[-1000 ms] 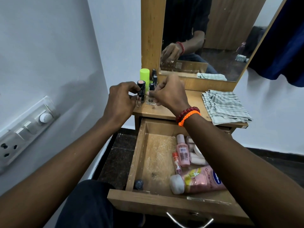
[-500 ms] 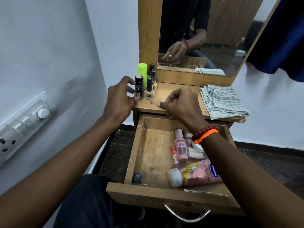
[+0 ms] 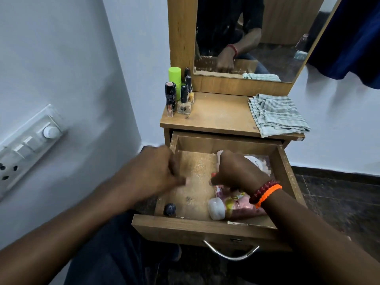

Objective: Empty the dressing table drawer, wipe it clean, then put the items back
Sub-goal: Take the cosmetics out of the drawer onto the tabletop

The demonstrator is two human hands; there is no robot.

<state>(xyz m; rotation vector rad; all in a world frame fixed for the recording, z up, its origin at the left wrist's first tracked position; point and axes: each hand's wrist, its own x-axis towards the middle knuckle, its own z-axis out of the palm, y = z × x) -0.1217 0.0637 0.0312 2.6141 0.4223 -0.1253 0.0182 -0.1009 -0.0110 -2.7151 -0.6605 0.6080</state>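
The wooden drawer [image 3: 205, 227] is pulled out below the dressing table top [image 3: 218, 118]. Inside lie a large pink lotion bottle [image 3: 236, 209] with a white cap, a white jar [image 3: 257, 163] and a dark round cap [image 3: 169, 209]. My right hand [image 3: 238, 173] is down in the drawer, fingers curled over a small pink bottle [image 3: 220, 154] whose top sticks out past it. My left hand [image 3: 156, 171] hovers blurred over the drawer's left wall, fingers curled, nothing seen in it. A black lipstick tube [image 3: 170, 97], nail polish bottles [image 3: 184, 101] and a lime green bottle [image 3: 174, 76] stand on the top's left corner.
A folded striped cloth [image 3: 277, 115] lies on the table top's right side. The mirror [image 3: 257, 38] rises behind. A switch panel [image 3: 30, 140] is on the left wall. Dark blue fabric [image 3: 349, 38] hangs at the upper right. The drawer's metal handle [image 3: 231, 254] faces me.
Both hands left the bottles on the table top and dropped to the drawer. My right hand went onto the small bottles inside; my left came down beside the drawer's left wall.
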